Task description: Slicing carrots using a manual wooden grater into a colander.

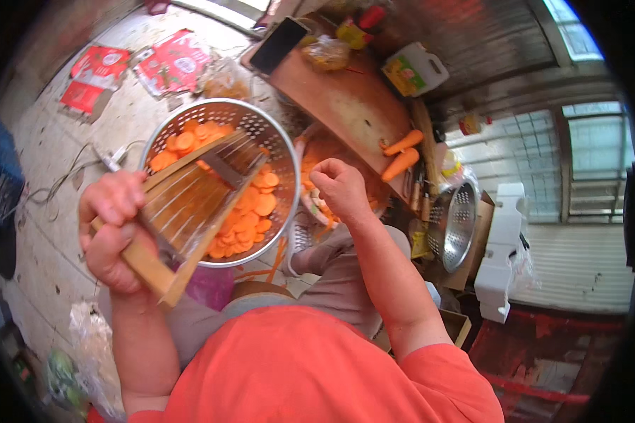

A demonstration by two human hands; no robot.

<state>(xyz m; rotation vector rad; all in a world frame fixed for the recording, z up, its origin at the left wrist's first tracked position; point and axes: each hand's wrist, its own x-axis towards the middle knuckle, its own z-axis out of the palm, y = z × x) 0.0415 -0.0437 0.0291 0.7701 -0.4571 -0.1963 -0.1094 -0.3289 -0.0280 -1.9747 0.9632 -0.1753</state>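
My left hand [119, 227] grips the near end of a wooden mandoline slicer [182, 203], tilted over a perforated metal colander [219, 102]. Dark blade bar [225, 169] crosses the slicer's board, with a bit of orange beside it. Round carrot slices [243, 224] lie heaped in the colander, partly hidden behind the slicer. To the right of the colander, my right hand [341, 186] hovers in a curled fist, and nothing shows in it. Beneath that hand is a container of orange carrot pieces [313, 158], mostly hidden.
Two whole carrots [401, 165] lie on a wooden table [323, 92], near a phone [279, 46] and a plastic jug [415, 69]. A second metal colander [452, 227] leans at the right, beside white foam [500, 254]. Flattened red cartons [172, 62] and a cable [58, 185] lie on the floor.
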